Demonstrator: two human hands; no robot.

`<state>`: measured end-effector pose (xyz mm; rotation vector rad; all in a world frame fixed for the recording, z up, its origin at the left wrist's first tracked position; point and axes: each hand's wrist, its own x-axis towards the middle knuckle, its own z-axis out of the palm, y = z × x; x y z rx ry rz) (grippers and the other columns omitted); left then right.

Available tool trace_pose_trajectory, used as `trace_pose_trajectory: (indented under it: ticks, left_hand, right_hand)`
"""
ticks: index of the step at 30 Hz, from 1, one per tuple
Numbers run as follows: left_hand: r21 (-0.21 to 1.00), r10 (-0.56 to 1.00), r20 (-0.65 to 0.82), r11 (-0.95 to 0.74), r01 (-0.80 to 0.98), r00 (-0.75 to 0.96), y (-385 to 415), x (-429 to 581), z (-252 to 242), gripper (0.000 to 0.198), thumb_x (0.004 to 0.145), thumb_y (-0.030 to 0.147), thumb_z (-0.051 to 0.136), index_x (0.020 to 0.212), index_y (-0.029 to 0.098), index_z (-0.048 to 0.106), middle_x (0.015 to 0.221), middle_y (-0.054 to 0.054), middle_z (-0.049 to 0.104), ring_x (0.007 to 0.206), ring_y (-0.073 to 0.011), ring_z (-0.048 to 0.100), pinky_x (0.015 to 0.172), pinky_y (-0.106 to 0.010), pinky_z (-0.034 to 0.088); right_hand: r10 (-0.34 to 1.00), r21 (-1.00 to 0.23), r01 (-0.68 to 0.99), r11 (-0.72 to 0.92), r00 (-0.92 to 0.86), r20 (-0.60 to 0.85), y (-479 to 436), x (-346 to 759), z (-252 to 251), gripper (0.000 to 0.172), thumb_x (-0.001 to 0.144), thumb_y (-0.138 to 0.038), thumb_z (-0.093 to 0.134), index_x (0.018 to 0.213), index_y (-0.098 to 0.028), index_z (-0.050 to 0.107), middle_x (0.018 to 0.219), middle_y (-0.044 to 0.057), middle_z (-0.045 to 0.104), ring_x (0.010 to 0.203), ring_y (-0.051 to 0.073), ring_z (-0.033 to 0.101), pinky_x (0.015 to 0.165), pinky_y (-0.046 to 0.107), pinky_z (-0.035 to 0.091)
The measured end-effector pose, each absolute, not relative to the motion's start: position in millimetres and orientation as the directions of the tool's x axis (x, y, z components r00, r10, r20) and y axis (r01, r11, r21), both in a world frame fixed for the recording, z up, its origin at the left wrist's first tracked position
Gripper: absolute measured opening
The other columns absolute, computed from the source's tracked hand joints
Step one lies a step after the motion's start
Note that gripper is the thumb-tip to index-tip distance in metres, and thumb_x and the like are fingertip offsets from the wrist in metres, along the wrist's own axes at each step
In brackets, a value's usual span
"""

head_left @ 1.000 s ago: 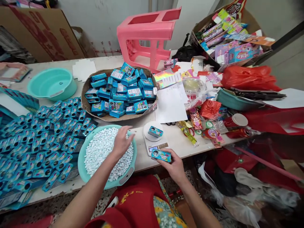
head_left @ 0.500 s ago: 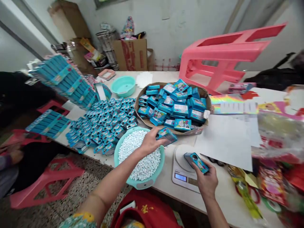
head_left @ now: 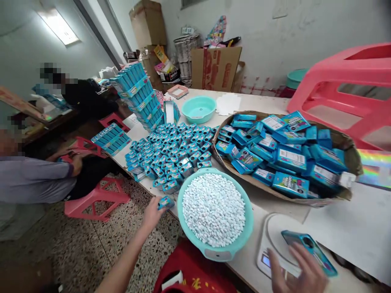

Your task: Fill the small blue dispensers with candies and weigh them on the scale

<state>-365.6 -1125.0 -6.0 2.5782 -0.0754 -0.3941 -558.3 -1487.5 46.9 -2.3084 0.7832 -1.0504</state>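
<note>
My left hand [head_left: 152, 212] is closed around a small blue candy box [head_left: 165, 202], beside the table's near edge and left of the bowl. Over the white scale [head_left: 282, 236], my right hand [head_left: 301, 266] has its fingers spread and is slightly blurred. A second blue candy box [head_left: 324, 260] lies on the scale just beyond those fingers; whether they touch it is unclear. Between my hands, a turquoise bowl [head_left: 181, 205] holds white candies [head_left: 214, 209]. Small blue boxes [head_left: 174, 146] stand massed on the table behind it.
A cardboard tray [head_left: 356, 162] heaped with blue boxes lies at the right. Stacked blue packs [head_left: 142, 97] and a second turquoise bowl [head_left: 198, 112] stand farther back. A pink stool [head_left: 339, 81] rests on the table. Another person [head_left: 36, 181] sits at the left.
My left hand has carried its box left, from above the candy bowl to the table's edge. My right hand has let go of its box, which lies on the scale. The view has turned left.
</note>
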Motion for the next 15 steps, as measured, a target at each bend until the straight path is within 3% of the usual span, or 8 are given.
trace_pose_trajectory:
  ticks: [2, 4, 9, 11, 15]
  left_hand:
    - [0.580, -0.128, -0.167, -0.814, -0.008, 0.978, -1127, -362, -41, 0.035, 0.077, 0.021, 0.051, 0.112, 0.022, 0.057, 0.112, -0.009, 0.053, 0.107, -0.0257, 0.055, 0.092, -0.039, 0.045]
    - [0.628, -0.120, -0.089, -0.777, -0.038, 0.989, -1129, -354, -68, 0.040, 0.078, 0.019, 0.048, 0.117, 0.023, 0.055, 0.114, -0.009, 0.049, 0.110, -0.0262, 0.054, 0.094, -0.041, 0.045]
    - [0.731, -0.138, -0.041, -0.679, -0.064, 0.990, -1114, -339, -101, 0.044, 0.081, 0.026, 0.046, 0.125, 0.028, 0.051, 0.122, -0.013, 0.046, 0.118, -0.0324, 0.051, 0.095, -0.046, 0.045]
    - [0.756, -0.199, -0.064, -0.649, -0.082, 0.978, -1098, -338, -105, 0.048, 0.081, 0.026, 0.045, 0.128, 0.033, 0.050, 0.128, -0.014, 0.045, 0.122, -0.0337, 0.048, 0.096, -0.047, 0.044]
    - [0.823, -0.291, -0.051, -0.554, -0.125, 0.955, -1055, -337, -103, 0.050, 0.079, 0.030, 0.050, 0.127, 0.043, 0.051, 0.133, -0.010, 0.048, 0.127, -0.0316, 0.046, 0.102, -0.048, 0.040]
  right_hand:
    - [-0.484, -0.652, -0.057, -0.756, 0.719, 0.499, -1439, -535, 46, 0.032, 0.071, -0.031, 0.072, 0.102, -0.026, 0.063, 0.099, 0.011, 0.066, 0.092, 0.031, 0.065, 0.084, 0.051, 0.052]
    - [-0.292, -0.743, 0.121, -0.658, 0.869, 0.400, -1387, -508, 43, 0.029, 0.075, -0.024, 0.066, 0.103, -0.031, 0.062, 0.095, 0.006, 0.068, 0.087, 0.026, 0.067, 0.076, 0.042, 0.057]
    - [-0.031, -0.937, 0.094, -0.337, 0.993, 0.110, -1273, -441, 32, 0.049, 0.071, -0.020, 0.063, 0.110, -0.049, 0.055, 0.099, -0.002, 0.068, 0.090, 0.027, 0.068, 0.075, 0.038, 0.061]
    - [-0.007, -0.951, 0.034, -0.308, 0.999, 0.038, -1246, -421, 28, 0.048, 0.070, -0.022, 0.064, 0.108, -0.050, 0.056, 0.101, -0.003, 0.067, 0.094, 0.027, 0.067, 0.080, 0.039, 0.059]
    - [-0.105, -0.956, -0.033, -0.293, 0.995, -0.002, -1220, -393, 24, 0.031, 0.076, -0.025, 0.060, 0.106, -0.034, 0.063, 0.105, 0.004, 0.066, 0.097, 0.025, 0.065, 0.080, 0.037, 0.058]
